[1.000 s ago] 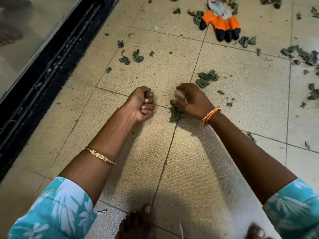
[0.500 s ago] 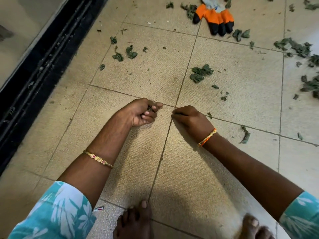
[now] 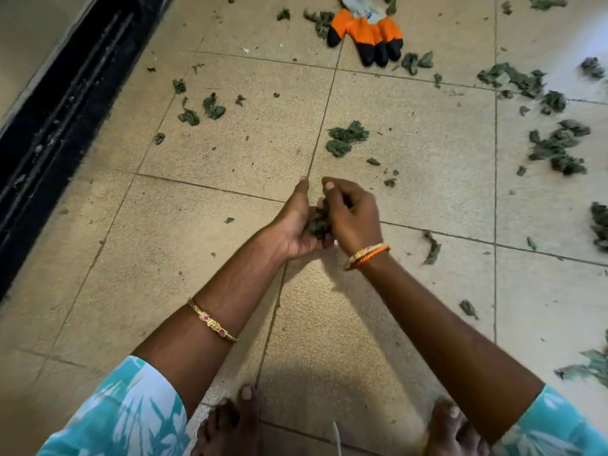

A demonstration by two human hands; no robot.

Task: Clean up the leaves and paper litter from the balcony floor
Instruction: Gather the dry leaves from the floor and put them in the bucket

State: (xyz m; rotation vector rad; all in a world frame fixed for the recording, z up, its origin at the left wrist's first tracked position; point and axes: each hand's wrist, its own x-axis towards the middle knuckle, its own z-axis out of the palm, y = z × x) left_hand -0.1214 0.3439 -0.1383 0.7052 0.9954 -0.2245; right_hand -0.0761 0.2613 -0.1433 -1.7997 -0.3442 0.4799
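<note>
Both hands meet above the beige tiled floor (image 3: pixel 197 274) at the middle of the view. My left hand (image 3: pixel 294 230) is cupped palm up with a clump of dark green leaves (image 3: pixel 318 222) in it. My right hand (image 3: pixel 353 217) presses on that clump from the right, fingers curled over it. More dry green leaves lie scattered: a small pile (image 3: pixel 345 138) just beyond the hands, bits (image 3: pixel 205 108) to the upper left, and many pieces (image 3: pixel 556 148) along the right side.
An orange and black work glove (image 3: pixel 367 32) lies on the floor at the top. A black sliding door track (image 3: pixel 62 103) runs along the left. My bare feet (image 3: pixel 230 422) are at the bottom edge. A single leaf (image 3: pixel 432 248) lies right of my wrist.
The hands were apart on the floor gathering leaves; now they are lifted together, the left palm turned up holding the clump and the right hand closed onto it.
</note>
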